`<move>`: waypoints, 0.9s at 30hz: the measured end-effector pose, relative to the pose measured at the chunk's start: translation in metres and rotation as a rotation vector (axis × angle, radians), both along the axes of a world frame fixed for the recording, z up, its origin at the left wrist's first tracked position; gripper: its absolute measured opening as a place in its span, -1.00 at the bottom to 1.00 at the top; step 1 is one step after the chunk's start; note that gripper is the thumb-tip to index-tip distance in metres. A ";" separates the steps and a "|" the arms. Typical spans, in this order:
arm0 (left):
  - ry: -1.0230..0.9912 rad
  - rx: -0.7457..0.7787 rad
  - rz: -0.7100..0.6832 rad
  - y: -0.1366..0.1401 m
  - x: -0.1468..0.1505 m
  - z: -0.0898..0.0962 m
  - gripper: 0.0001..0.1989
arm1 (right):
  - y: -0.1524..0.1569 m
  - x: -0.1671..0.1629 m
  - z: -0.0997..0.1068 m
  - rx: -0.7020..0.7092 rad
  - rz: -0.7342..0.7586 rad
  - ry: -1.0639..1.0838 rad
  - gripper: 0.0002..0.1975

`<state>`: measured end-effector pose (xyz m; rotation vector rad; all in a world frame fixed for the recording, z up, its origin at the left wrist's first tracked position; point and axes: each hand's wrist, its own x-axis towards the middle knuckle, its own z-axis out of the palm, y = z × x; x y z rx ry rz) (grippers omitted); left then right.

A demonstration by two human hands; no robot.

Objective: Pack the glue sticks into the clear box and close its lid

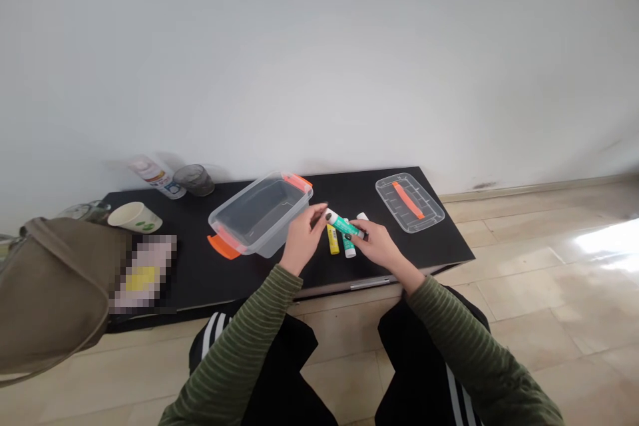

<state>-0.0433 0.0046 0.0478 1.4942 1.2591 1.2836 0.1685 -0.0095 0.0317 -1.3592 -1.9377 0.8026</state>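
Observation:
A green and white glue stick [343,224] is held slantwise above the black table, between my two hands. My left hand [303,233] pinches its white upper-left end with thumb and fingertips. The lower-right end is in the closed fingers of my right hand [373,239]. Beneath, a yellow tube [333,239] and another green and white glue stick [349,247] lie on the table. One more white end [362,217] shows just behind my right hand; the rest of it is hidden. Left of my hands stands a clear plastic box [264,239] without its lid, its orange latches folded outward.
The box's clear lid [432,216] with an orange handle lies at the table's right. On the left are a spray can [158,176], a dark glass [194,180], a paper cup [134,217], a blurred-out packet [144,273] and a brown bag [54,299]. A wall rises behind.

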 end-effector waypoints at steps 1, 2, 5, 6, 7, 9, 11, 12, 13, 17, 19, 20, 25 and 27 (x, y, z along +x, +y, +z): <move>0.102 0.100 0.090 -0.001 -0.015 0.007 -0.67 | 0.001 -0.004 0.000 -0.025 0.009 -0.007 -0.67; 0.172 0.194 0.213 0.000 -0.033 0.013 -0.65 | 0.001 -0.008 0.000 -0.041 0.006 -0.014 -0.67; 0.319 0.300 0.606 0.007 -0.101 0.023 -0.61 | 0.002 -0.018 -0.003 -0.066 -0.033 -0.011 -0.67; 0.365 0.252 0.710 0.010 -0.124 0.022 -0.59 | 0.003 -0.021 -0.005 -0.071 -0.046 -0.004 -0.67; 0.410 0.157 0.771 0.012 -0.145 0.019 -0.58 | 0.004 -0.023 -0.007 -0.074 -0.056 0.005 -0.67; 0.452 -0.107 0.722 0.013 -0.175 0.009 -0.56 | 0.005 -0.027 -0.010 -0.070 -0.069 0.023 -0.67; 0.393 -0.268 0.593 0.008 -0.190 -0.001 -0.55 | 0.006 -0.030 -0.010 -0.041 -0.086 0.035 -0.66; 0.365 -0.296 0.530 0.003 -0.192 -0.004 -0.55 | 0.005 -0.033 -0.008 -0.016 -0.101 0.033 -0.66; 0.361 -0.301 0.479 -0.004 -0.191 -0.005 -0.55 | 0.004 -0.037 -0.005 0.016 -0.120 0.024 -0.67; 0.618 -0.380 0.420 -0.043 -0.177 0.005 -0.55 | -0.011 -0.066 0.019 0.185 -0.121 -0.042 -0.69; 0.740 -0.451 0.403 -0.065 -0.168 0.014 -0.52 | -0.022 -0.089 0.033 0.236 -0.042 -0.106 -0.71; 0.772 -0.471 0.383 -0.075 -0.164 0.017 -0.52 | -0.028 -0.102 0.040 0.247 0.008 -0.161 -0.72; 0.755 -0.410 0.311 -0.110 -0.148 0.010 -0.53 | -0.050 -0.163 0.056 0.198 0.238 -0.574 -0.75; 0.672 -0.327 0.299 -0.113 -0.147 0.003 -0.47 | -0.051 -0.184 0.057 0.120 0.310 -0.720 -0.76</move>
